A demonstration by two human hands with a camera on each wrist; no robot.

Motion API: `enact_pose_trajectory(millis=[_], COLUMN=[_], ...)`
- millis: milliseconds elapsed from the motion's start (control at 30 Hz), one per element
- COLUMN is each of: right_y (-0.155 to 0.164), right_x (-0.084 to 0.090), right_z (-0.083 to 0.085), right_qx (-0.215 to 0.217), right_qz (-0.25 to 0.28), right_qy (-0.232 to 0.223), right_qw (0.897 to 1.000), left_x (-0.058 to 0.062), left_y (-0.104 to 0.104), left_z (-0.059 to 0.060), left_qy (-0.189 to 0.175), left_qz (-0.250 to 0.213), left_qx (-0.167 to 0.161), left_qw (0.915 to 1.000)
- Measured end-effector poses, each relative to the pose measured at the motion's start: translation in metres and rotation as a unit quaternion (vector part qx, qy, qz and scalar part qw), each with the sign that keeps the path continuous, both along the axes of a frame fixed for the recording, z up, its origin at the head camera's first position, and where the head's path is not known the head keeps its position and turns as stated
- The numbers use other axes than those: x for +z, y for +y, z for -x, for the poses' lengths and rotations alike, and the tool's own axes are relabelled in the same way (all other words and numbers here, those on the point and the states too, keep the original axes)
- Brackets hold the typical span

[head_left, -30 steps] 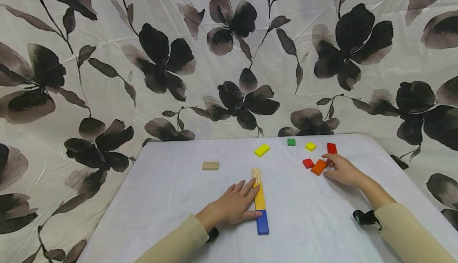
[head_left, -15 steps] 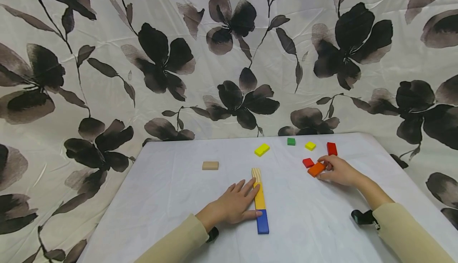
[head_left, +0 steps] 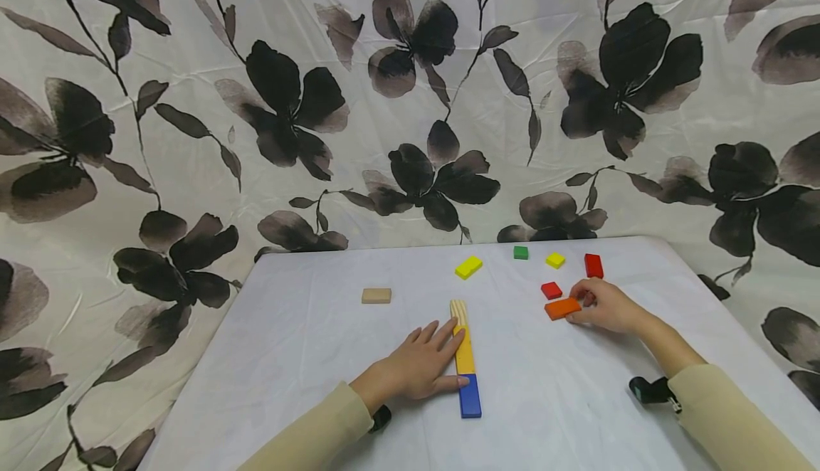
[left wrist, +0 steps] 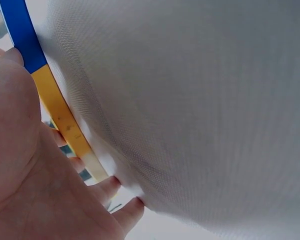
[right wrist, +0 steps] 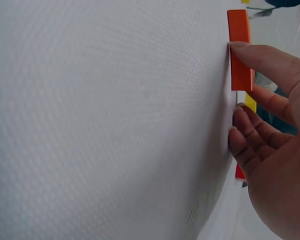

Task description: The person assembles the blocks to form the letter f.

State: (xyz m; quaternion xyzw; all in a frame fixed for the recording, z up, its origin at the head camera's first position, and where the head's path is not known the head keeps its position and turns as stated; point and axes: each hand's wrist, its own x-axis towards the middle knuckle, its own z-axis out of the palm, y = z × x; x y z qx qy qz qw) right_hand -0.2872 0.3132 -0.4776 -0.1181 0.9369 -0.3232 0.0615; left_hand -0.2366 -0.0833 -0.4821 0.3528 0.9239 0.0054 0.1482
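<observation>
Orange block (head_left: 563, 308): plain, bright, rectangular, smooth faces, crisp edges, longer than it is wide; sits at the right part of the white-covered table (head_left: 288, 364), just nearer the wearer than a small red block (head_left: 551, 290), thin gap between. Its right end is in the right hand (head_left: 605, 306), thumb and index finger pinching it from opposite sides; other fingers bent, tips down by the cloth in the right wrist view. Left hand (head_left: 416, 366) lies palm down, fingers straight and a bit spread, thumb on the blue block (head_left: 470, 398), fingertips along the amber block (head_left: 465, 353); these two meet end to end, with pale strips (head_left: 458, 311) at the far end. Amber face shows small dark marks in the left wrist view. Longer red block (head_left: 594, 265) is just beyond the right hand; small yellow block (head_left: 555, 260) and green block (head_left: 521, 252) farther back. Versus a second ago: orange block has swung from a steep diagonal to nearly crosswise and slid slightly left and nearer; right hand shifted a little left with it. Left hand and its row look unchanged; red blocks same place.
</observation>
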Motion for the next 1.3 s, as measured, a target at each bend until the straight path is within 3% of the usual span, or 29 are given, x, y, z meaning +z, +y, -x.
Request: enact_pose_trajectory(millis=[333, 533, 1300], right_y=[0.001, 0.000, -0.022], right_x=[0.003, 0.004, 0.001], right_z=[-0.001, -0.001, -0.002], right_qx=[0.054, 0.057, 0.080], right_qz=[0.028, 0.031, 0.022], right_qy=[-0.002, -0.014, 0.023], right_qw=[0.998, 0.998, 0.996], left_x=[0.010, 0.011, 0.006], left_y=[0.000, 0.000, 0.000], left_z=[-0.003, -0.003, -0.003], left_qy=[0.013, 0.012, 0.010], left_qz=[0.016, 0.016, 0.010], left_qx=[0.003, 0.003, 0.000], left_qw=[0.9998, 0.9998, 0.9999])
